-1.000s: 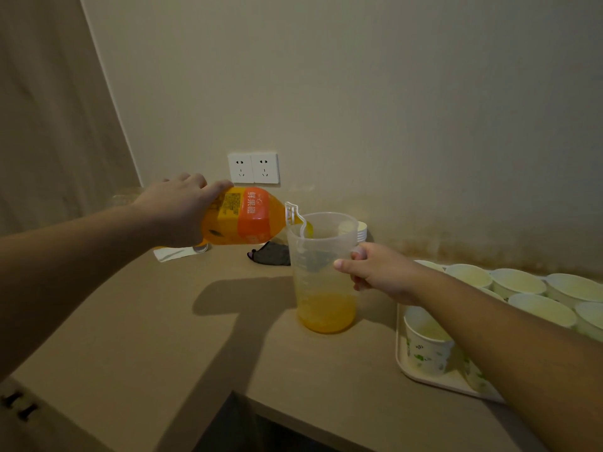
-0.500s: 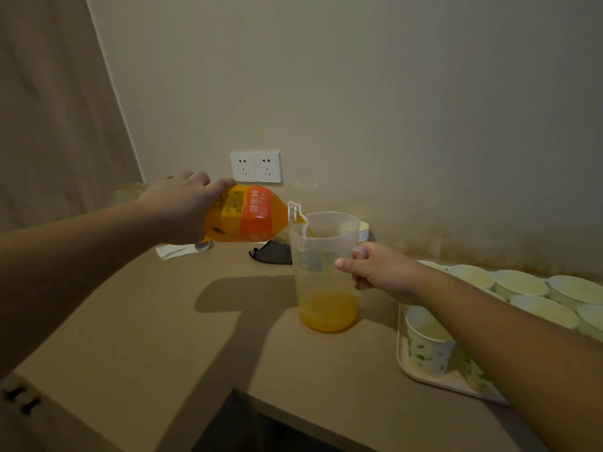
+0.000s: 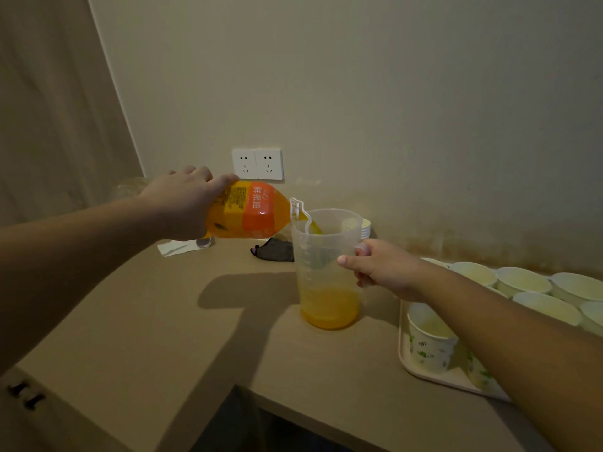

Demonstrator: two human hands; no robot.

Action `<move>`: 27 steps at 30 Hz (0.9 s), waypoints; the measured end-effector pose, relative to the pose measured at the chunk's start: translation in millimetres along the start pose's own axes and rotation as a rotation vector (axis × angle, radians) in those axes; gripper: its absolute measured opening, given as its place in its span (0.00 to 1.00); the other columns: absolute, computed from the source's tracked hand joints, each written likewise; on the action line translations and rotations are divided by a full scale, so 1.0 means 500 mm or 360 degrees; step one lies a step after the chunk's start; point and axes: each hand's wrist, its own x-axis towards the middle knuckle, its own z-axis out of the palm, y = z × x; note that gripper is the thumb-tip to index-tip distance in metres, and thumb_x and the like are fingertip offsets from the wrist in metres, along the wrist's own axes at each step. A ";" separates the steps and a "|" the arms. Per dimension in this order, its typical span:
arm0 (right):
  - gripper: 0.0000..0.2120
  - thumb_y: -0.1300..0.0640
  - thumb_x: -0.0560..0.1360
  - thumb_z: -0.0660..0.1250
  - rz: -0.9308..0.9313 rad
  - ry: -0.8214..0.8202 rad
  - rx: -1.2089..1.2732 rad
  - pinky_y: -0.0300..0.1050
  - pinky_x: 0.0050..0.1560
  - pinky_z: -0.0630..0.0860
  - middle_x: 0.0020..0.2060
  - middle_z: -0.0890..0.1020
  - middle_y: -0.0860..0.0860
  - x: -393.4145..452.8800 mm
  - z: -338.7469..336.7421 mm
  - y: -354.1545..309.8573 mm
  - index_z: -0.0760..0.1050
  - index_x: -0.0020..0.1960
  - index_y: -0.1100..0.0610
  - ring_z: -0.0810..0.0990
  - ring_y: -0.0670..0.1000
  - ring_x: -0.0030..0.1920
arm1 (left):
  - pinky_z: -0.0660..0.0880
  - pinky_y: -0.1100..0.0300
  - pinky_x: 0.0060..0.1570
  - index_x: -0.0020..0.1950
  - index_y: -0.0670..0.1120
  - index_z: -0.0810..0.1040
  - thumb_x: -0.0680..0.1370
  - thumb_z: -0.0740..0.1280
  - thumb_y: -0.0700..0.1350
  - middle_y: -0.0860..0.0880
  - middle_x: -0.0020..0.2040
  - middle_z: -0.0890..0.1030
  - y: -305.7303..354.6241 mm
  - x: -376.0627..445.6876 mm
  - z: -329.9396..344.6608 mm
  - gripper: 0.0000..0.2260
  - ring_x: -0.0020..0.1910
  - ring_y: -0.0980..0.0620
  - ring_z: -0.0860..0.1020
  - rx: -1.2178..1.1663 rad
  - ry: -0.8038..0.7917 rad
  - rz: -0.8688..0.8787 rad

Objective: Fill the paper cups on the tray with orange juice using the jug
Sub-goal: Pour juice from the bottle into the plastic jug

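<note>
The left hand [image 3: 182, 203] gripped the orange juice bottle [image 3: 251, 210] tipped on its side, its mouth over the rim of the clear jug [image 3: 326, 269]. The right hand [image 3: 381, 269] curled round the jug's handle. The jug stood on the table [image 3: 163, 321], juice low inside, just left of the tray [image 3: 434, 380] of paper cups [image 3: 430, 344].

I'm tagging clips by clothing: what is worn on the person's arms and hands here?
Nothing that shows. Both forearms are bare up to the frame edge, with no sleeve or cuff. The left hand and right hand carry no gloves, and no watch, ring or bracelet is visible.
</note>
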 end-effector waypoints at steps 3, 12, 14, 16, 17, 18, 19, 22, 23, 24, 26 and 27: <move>0.23 0.49 0.76 0.72 0.0009 0.0030 -0.0010 0.53 0.45 0.77 0.26 0.72 0.47 -0.003 0.000 -0.002 0.65 0.28 0.50 0.73 0.49 0.31 | 0.77 0.46 0.58 0.79 0.59 0.46 0.64 0.79 0.66 0.46 0.67 0.73 0.002 0.000 -0.001 0.55 0.64 0.44 0.74 -0.0006 -0.0001 -0.0003; 0.21 0.49 0.76 0.72 0.0001 0.0041 -0.0048 0.52 0.45 0.78 0.27 0.73 0.47 -0.008 0.002 -0.008 0.67 0.29 0.50 0.74 0.49 0.33 | 0.78 0.46 0.57 0.79 0.60 0.45 0.65 0.80 0.65 0.46 0.66 0.73 0.002 0.000 -0.001 0.55 0.63 0.44 0.74 0.0004 0.0004 -0.0014; 0.22 0.50 0.76 0.72 -0.0008 0.0034 -0.0029 0.52 0.44 0.77 0.27 0.72 0.48 -0.009 0.002 -0.009 0.66 0.29 0.50 0.74 0.51 0.34 | 0.78 0.46 0.57 0.79 0.60 0.46 0.64 0.80 0.65 0.47 0.66 0.73 0.002 0.000 -0.001 0.55 0.63 0.45 0.74 -0.0003 0.0006 -0.0014; 0.23 0.50 0.76 0.72 -0.0013 0.0024 -0.0014 0.52 0.44 0.76 0.27 0.72 0.48 -0.008 0.001 -0.007 0.65 0.28 0.50 0.73 0.52 0.34 | 0.78 0.46 0.57 0.79 0.59 0.46 0.64 0.80 0.66 0.47 0.66 0.73 0.001 -0.001 -0.001 0.55 0.63 0.44 0.74 -0.0001 0.0014 -0.0010; 0.23 0.50 0.76 0.72 -0.0011 0.0025 -0.0014 0.53 0.44 0.77 0.28 0.72 0.48 -0.007 0.001 -0.007 0.66 0.28 0.50 0.73 0.52 0.34 | 0.78 0.46 0.57 0.79 0.59 0.46 0.64 0.80 0.66 0.47 0.66 0.73 0.001 -0.001 -0.001 0.55 0.63 0.44 0.74 -0.0002 0.0012 -0.0006; 0.22 0.50 0.76 0.72 -0.0007 0.0030 -0.0012 0.53 0.45 0.77 0.28 0.72 0.49 -0.007 0.002 -0.006 0.66 0.28 0.49 0.73 0.52 0.34 | 0.77 0.46 0.57 0.79 0.59 0.46 0.65 0.80 0.66 0.47 0.66 0.73 0.000 -0.002 0.000 0.55 0.64 0.44 0.74 -0.0001 0.0012 -0.0001; 0.22 0.50 0.76 0.72 -0.0004 0.0033 -0.0010 0.54 0.45 0.77 0.28 0.72 0.49 -0.006 0.002 -0.007 0.66 0.29 0.49 0.73 0.52 0.34 | 0.78 0.46 0.57 0.79 0.59 0.46 0.65 0.80 0.65 0.47 0.66 0.73 0.000 -0.002 0.000 0.54 0.63 0.45 0.74 0.0001 0.0015 0.0003; 0.21 0.50 0.75 0.73 0.0013 0.0033 0.0017 0.57 0.49 0.78 0.28 0.72 0.48 -0.003 0.003 -0.005 0.66 0.29 0.49 0.72 0.51 0.34 | 0.78 0.47 0.56 0.79 0.59 0.47 0.65 0.80 0.64 0.47 0.65 0.74 -0.002 -0.001 0.000 0.54 0.63 0.45 0.74 0.0002 0.0026 0.0011; 0.21 0.49 0.75 0.73 0.0022 0.0035 0.0019 0.59 0.50 0.79 0.28 0.73 0.47 -0.003 0.003 -0.004 0.66 0.29 0.49 0.73 0.51 0.35 | 0.78 0.47 0.56 0.78 0.59 0.47 0.64 0.80 0.65 0.47 0.65 0.74 -0.003 0.000 0.000 0.55 0.62 0.45 0.75 0.0002 0.0030 0.0012; 0.21 0.49 0.75 0.73 0.0030 0.0034 0.0019 0.61 0.52 0.79 0.27 0.73 0.47 -0.003 0.002 -0.004 0.66 0.29 0.49 0.73 0.51 0.35 | 0.78 0.47 0.55 0.78 0.60 0.47 0.64 0.80 0.65 0.47 0.65 0.74 -0.004 0.001 0.001 0.55 0.62 0.45 0.75 0.0005 0.0037 0.0012; 0.21 0.49 0.75 0.73 0.0035 0.0034 0.0018 0.61 0.52 0.79 0.27 0.73 0.47 -0.004 0.003 -0.005 0.67 0.29 0.49 0.73 0.51 0.35 | 0.79 0.47 0.54 0.78 0.60 0.48 0.63 0.80 0.66 0.46 0.64 0.75 -0.006 0.003 0.002 0.55 0.60 0.45 0.75 0.0010 0.0046 0.0013; 0.21 0.50 0.75 0.73 0.0032 0.0036 0.0019 0.59 0.51 0.79 0.27 0.73 0.47 -0.004 0.003 -0.006 0.67 0.29 0.50 0.73 0.51 0.35 | 0.79 0.46 0.54 0.78 0.60 0.48 0.63 0.80 0.66 0.46 0.63 0.75 -0.008 0.005 0.003 0.55 0.60 0.45 0.75 0.0010 0.0049 0.0012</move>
